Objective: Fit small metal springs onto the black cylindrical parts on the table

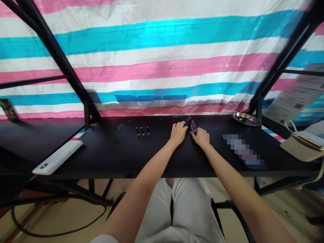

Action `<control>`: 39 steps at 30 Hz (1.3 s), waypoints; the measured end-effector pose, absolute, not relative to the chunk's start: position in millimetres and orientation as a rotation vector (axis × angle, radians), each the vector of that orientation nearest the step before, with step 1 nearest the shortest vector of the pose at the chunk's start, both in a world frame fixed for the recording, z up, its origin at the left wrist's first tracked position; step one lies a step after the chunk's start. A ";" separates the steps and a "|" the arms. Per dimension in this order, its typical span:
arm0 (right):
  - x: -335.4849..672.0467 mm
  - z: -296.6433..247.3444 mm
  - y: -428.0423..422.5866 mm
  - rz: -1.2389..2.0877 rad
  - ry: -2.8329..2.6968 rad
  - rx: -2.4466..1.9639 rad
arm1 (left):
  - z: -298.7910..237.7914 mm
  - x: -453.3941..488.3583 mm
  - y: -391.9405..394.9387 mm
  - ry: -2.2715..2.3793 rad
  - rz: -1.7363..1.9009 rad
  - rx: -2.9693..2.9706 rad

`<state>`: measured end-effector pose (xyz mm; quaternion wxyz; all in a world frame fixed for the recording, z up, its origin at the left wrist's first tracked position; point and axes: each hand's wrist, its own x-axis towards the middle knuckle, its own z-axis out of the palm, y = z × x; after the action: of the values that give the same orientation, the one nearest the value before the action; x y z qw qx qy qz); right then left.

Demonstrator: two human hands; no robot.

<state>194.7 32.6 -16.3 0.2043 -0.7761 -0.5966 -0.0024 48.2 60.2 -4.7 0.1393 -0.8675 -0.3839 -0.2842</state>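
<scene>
On the black table, my left hand (pixel 178 132) rests palm down with its fingers spread, their tips close to a dark patch I cannot make out. Just to the right, my right hand (pixel 201 137) is curled, thumb and forefinger near the close end of a cluster of small clear and grey pieces (pixel 192 125). What those fingers hold, if anything, is too small to tell. Left of my hands stand three short black cylinders with grey ends, among them the middle cylinder (pixel 142 131). Beyond my left hand runs a row of tiny pale pieces (pixel 177 116).
White thread-like scraps (pixel 120 126) lie at the back left. A white power-bank-like device (pixel 58 158) is at the left edge. To the right are a round metal dish (pixel 246 119), a blurred phone-shaped object (pixel 243 152) and a cream bag (pixel 302 146). Black frame posts (pixel 274 76) flank a striped sheet.
</scene>
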 end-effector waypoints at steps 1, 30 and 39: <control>194.8 -17.1 33.4 -0.010 -1.668 -2.159 | -4.9 47.4 60.5 -1.119 -0.839 -2.499; 198.3 -18.9 35.2 0.035 -1.635 -2.146 | 14.6 -54.5 21.9 -1.116 -1.189 -2.332; 200.5 -19.7 35.2 0.073 -1.599 -2.123 | 11.9 -55.4 18.3 -1.086 -1.279 -2.360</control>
<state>200.5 35.2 -19.7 0.2390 -0.7753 -0.5841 0.0268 -55.4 18.3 11.9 0.1226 -0.8089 -0.3721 -0.4384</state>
